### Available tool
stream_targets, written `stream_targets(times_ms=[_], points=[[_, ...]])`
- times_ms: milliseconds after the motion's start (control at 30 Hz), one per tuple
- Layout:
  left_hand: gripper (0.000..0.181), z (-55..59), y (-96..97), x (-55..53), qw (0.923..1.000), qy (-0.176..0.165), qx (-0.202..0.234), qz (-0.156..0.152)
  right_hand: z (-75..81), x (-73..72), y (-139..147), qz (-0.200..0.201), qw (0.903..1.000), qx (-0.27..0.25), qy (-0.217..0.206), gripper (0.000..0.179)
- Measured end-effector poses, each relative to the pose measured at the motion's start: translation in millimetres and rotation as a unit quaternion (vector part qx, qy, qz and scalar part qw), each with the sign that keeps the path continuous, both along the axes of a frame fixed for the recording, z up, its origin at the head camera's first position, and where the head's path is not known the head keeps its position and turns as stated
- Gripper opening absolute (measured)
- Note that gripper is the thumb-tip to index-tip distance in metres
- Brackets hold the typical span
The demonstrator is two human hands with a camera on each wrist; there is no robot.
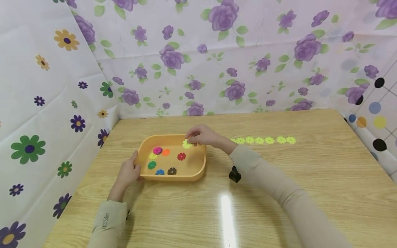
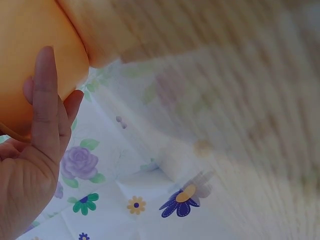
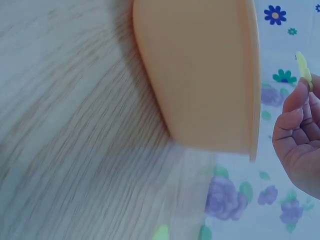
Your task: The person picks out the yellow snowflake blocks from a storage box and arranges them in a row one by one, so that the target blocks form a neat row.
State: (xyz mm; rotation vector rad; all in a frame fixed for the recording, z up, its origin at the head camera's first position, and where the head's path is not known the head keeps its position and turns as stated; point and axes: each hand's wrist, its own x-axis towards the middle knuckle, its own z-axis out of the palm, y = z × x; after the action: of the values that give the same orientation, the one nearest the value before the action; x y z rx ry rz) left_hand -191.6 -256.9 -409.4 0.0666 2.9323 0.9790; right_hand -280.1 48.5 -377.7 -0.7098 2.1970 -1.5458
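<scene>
An orange plastic tray [image 1: 173, 177] stands on the wooden table with several snowflake discs in it, among them a red disc [image 1: 181, 156], a green disc [image 1: 152, 165], a brown disc [image 1: 172, 171] and a pink disc [image 1: 157, 150]. My left hand [image 1: 128, 171] holds the tray's left side; in the left wrist view its fingers [image 2: 46, 100] lie along the outer wall. Above the tray's far right corner, my right hand [image 1: 203, 135] pinches a yellow snowflake disc [image 1: 186, 144]. The right wrist view has that disc [image 3: 303, 67] edge-on between thumb and finger.
A row of several yellow snowflake discs [image 1: 259, 140] lies on the table [image 1: 263, 213] to the right of the tray, its left end partly behind my right wrist. A flowered cloth [image 1: 198, 69] hangs behind the table. Below my right sleeve is a small black object [image 1: 234, 174].
</scene>
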Motion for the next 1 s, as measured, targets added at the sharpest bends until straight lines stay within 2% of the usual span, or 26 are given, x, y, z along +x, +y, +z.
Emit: stream_targets(times_ms=[233,400,600,767,1000], points=[[0.057,0.9,2.1,0.3,0.9993,-0.028,0.024,0.009,2.7,0.8,25.6,-0.016,0.9998,0.009,0.010,0.017],[0.057,0.9,1.5,0.0,0.9997,-0.020,0.013,0.004,-0.4,0.7,44.1,-0.018,0.9998,0.004,0.011,0.017],[0.058,0.9,2.1,1.4,0.9988,-0.034,0.033,0.009,-3.3,1.9,62.8,-0.025,0.9995,-0.004,0.016,0.018],[0.058,1.7,3.1,1.2,0.9987,-0.031,0.039,0.009,-4.5,3.5,78.0,-0.045,0.9989,-0.002,0.009,0.020],[0.058,2.3,3.2,2.5,0.9995,-0.023,0.021,0.006,-9.6,3.5,102.3,-0.076,0.9970,0.015,0.006,0.020]])
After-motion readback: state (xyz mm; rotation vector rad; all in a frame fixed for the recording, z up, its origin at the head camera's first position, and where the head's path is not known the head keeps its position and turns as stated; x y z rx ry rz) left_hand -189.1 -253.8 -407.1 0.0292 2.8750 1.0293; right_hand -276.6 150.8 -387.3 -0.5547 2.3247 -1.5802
